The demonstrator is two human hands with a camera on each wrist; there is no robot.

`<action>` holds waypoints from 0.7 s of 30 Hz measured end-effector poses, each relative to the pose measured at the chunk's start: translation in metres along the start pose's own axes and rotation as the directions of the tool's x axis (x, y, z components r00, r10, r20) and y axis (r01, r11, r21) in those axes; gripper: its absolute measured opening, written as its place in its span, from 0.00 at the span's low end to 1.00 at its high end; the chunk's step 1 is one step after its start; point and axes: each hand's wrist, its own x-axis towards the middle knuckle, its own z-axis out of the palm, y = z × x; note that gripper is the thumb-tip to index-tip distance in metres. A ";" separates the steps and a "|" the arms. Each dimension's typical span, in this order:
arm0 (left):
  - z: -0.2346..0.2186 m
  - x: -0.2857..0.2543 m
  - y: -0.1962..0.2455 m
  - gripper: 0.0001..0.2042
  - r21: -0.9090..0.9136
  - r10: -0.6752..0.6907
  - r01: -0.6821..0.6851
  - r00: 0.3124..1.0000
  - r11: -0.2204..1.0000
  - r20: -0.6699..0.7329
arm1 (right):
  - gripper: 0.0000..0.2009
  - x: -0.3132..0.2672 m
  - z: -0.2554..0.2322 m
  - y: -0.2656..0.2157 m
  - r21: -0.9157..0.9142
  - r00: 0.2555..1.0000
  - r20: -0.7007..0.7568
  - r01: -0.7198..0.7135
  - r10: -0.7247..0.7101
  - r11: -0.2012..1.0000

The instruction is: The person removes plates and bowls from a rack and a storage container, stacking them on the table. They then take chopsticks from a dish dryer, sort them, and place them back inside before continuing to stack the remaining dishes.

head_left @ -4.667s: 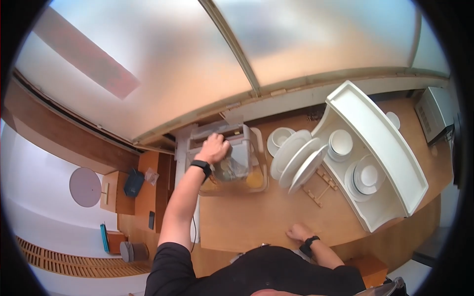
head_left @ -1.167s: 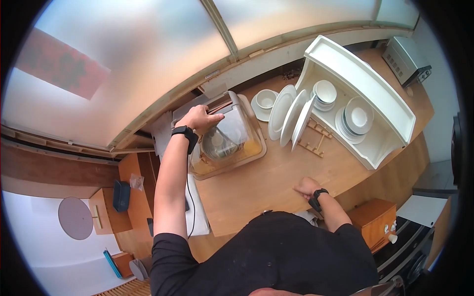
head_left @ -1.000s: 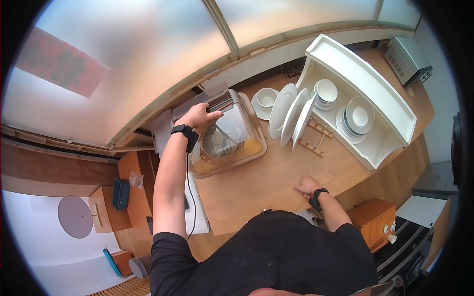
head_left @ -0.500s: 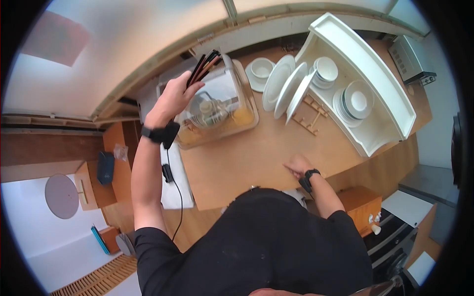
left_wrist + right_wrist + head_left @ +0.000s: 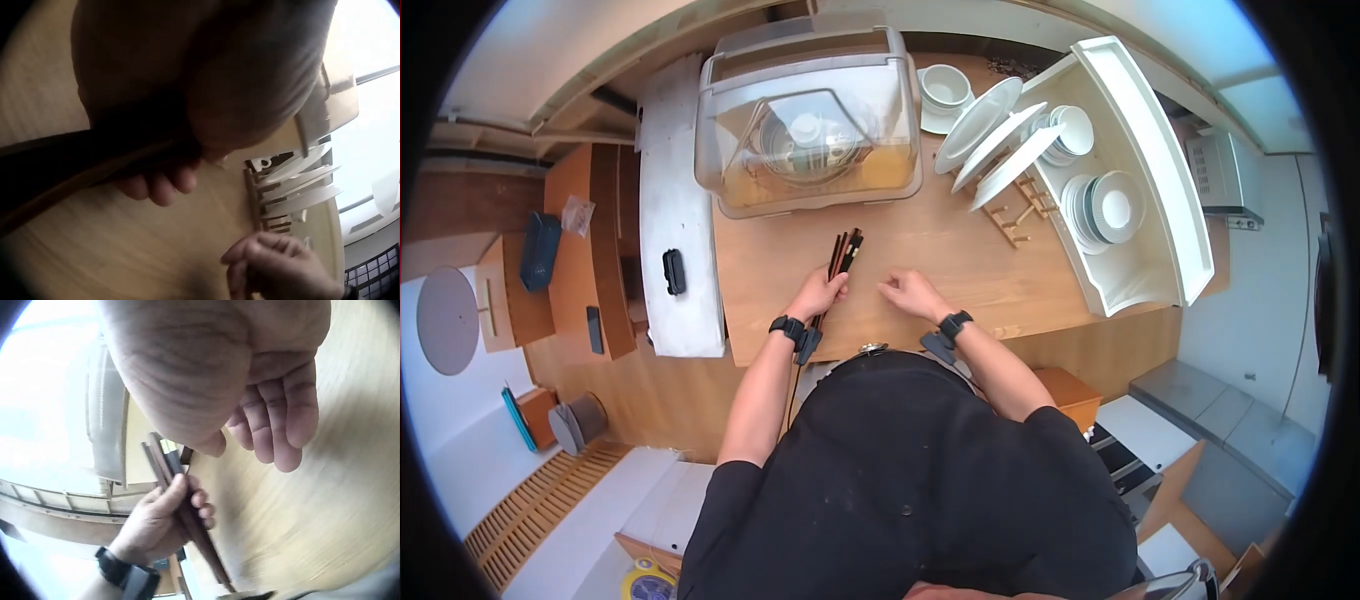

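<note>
1. Dark brown and black, a bundle of slender sticks (image 5: 845,256), seemingly chopsticks, lies in the left hand (image 5: 818,293); that hand is closed round it, thumb on one side and fingers curled on the other.
2. The bundle's long axis runs away from the body, leaning slightly rightward at its far end; the far ends fan a little beyond the left thumb, the other ends pass back towards the left wrist.
3. The right hand (image 5: 915,293) holds nothing; its fingers are loosely bent and relaxed, palm facing the tabletop (image 5: 960,240).
4. The bundle is just left of the right hand, apart from it; the left hand is nearer, being already on it; a right-hand grasp, I judge, would call for a short leftward reach across that axis.
5. Beyond the left hand sits a clear bin (image 5: 725,150); beyond and right of the right hand, plates (image 5: 1022,165) lean in a row.
</note>
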 end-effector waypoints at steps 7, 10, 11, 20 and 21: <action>0.005 0.003 -0.006 0.12 -0.211 -0.066 0.113 0.974 0.971 0.217 | 0.14 0.029 0.043 -0.042 0.563 0.930 0.246 -0.367 0.273 0.741; -0.003 0.006 -0.018 0.13 -0.298 -0.128 0.227 0.940 0.927 0.317 | 0.10 0.033 0.050 -0.029 0.645 0.938 0.178 -0.340 0.298 0.685; -0.006 0.004 -0.017 0.13 -0.296 -0.146 0.253 0.929 0.921 0.339 | 0.09 0.034 0.052 -0.026 0.681 0.941 0.147 -0.319 0.303 0.659; -0.009 0.000 -0.006 0.10 -0.274 -0.095 0.205 0.925 0.940 0.368 | 0.07 0.033 0.052 -0.025 0.663 0.935 0.177 -0.345 0.308 0.664; -0.009 0.000 -0.007 0.10 -0.274 -0.110 0.214 0.930 0.938 0.350 | 0.07 0.033 0.053 -0.017 0.667 0.932 0.153 -0.342 0.328 0.662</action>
